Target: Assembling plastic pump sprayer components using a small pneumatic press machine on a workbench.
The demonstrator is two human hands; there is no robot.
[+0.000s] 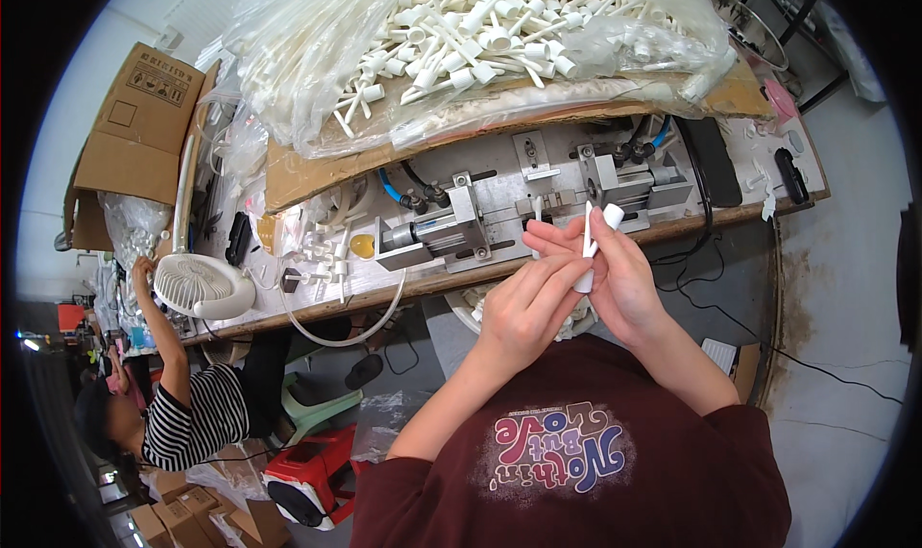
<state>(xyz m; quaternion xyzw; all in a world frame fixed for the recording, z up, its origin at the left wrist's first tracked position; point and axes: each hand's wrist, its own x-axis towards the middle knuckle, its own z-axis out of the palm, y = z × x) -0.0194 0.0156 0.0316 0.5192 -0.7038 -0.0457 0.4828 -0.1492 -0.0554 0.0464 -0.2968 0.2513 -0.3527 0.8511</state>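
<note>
My hands are held close together in front of the bench's near edge. My left hand (526, 303) pinches the lower end of a white plastic stick-shaped part (585, 276). My right hand (622, 284) is closed around white plastic parts, and a short cylindrical head (611, 218) shows by its thumb. A thin white stem stands up between the fingers. How many parts the hands hold, and whether they are joined, I cannot tell. Just beyond the hands is a metal clamping fixture with a left cylinder block (437, 229) and a right cylinder block (639, 183).
A large heap of white stick-shaped parts (471, 44) lies in clear plastic on cardboard (317, 169) above the fixture. A white fan (204, 284) and a cardboard box (144, 116) are at the left. Another person (206, 404) reaches toward the bench. Black cables (696, 293) hang at the right.
</note>
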